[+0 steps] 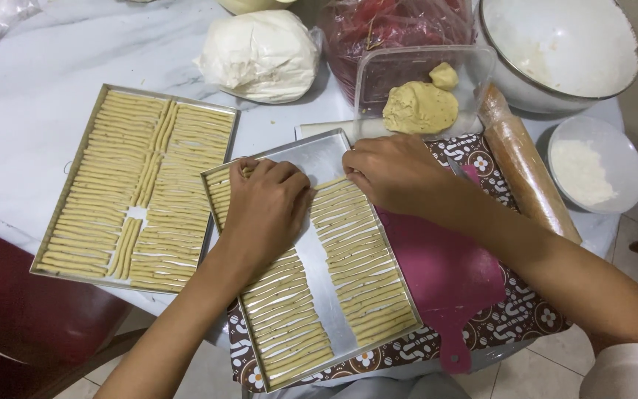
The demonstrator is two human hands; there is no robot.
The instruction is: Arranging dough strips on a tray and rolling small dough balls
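Your left hand (266, 207) lies flat on the dough sticks (348, 251) in the tray (319, 159); your right hand (393, 174) pinches one beside it. White marble worktop (31, 111) beyond, tiled floor (533, 373) below.

soft, even indoor light, picture mostly sharp

the light is diffuse and a little cool, it seems to come from above and from the far side. the white worktop (53, 81) is bright but not burned out. the bare metal strip of the near tray (317, 244) gives a pale glare, and the big white bowl (555, 44) has a shiny rim. shadows are soft and short: a dim one lies under the hands (263, 207) on the tray, and another beside the dough bag (260, 52). the lower left corner, under the worktop, is dark. the edges bend a little from the wide lens. the sleeve at the bottom right is slightly blurred.
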